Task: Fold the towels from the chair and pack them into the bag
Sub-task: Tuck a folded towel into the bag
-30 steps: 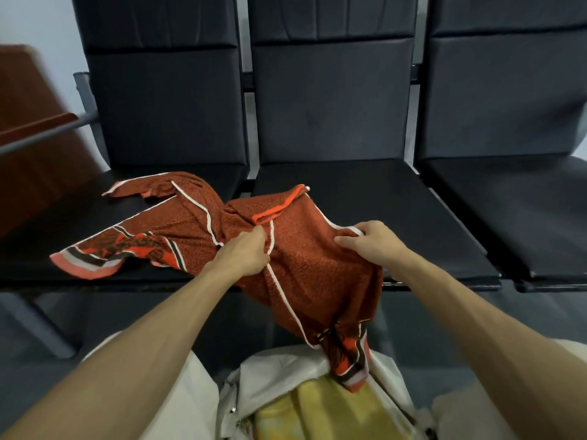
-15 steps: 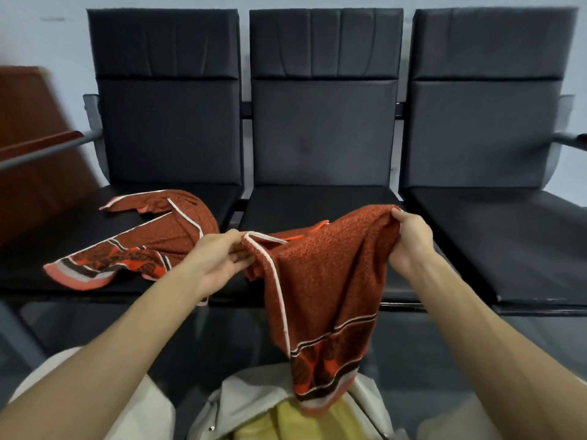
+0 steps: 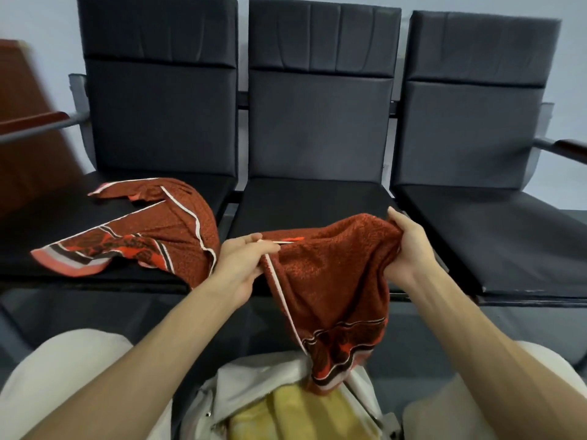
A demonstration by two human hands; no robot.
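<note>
An orange-red towel (image 3: 330, 281) with a white edge and a dark patterned border hangs between my hands in front of the middle seat. My left hand (image 3: 244, 262) pinches its white-edged corner. My right hand (image 3: 409, 249) grips the bunched top edge further right. The towel's lower end dangles over an open white bag (image 3: 254, 389) between my knees, with a yellow towel (image 3: 295, 414) inside. A second orange-red towel (image 3: 149, 236) lies crumpled on the left seat.
Three dark padded chairs (image 3: 317, 122) stand in a row against the wall, with metal armrests at both ends. A brown wooden panel (image 3: 28, 147) stands at the far left. My knees in light trousers (image 3: 63, 376) flank the bag.
The held towel has come off the left pile and my hands have drawn apart, stretching its top edge. Its lower end has dropped toward the bag.
</note>
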